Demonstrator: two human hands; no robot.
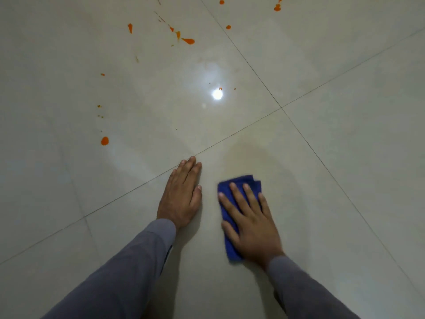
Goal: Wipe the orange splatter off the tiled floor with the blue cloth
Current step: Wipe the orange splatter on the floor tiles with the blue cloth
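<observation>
A folded blue cloth [239,183] lies on the pale tiled floor [345,157], and my right hand [249,221] presses flat on it with straight, spread fingers. To its left my left hand [181,194] rests flat on the bare tile, fingers together, holding nothing. Orange splatter lies farther out: a round drop [104,141] at the left, an elongated blob [188,41] with streaks at the upper middle, and more drops [277,7] near the top edge. A faint smear [253,155] shows on the tile just beyond the cloth.
Dark grout lines [281,107] cross the floor diagonally and meet to the upper right of my hands. A bright lamp reflection [217,94] glares on the glossy tile. Tiny orange specks [99,106] dot the left side. Both grey sleeves reach in from the bottom.
</observation>
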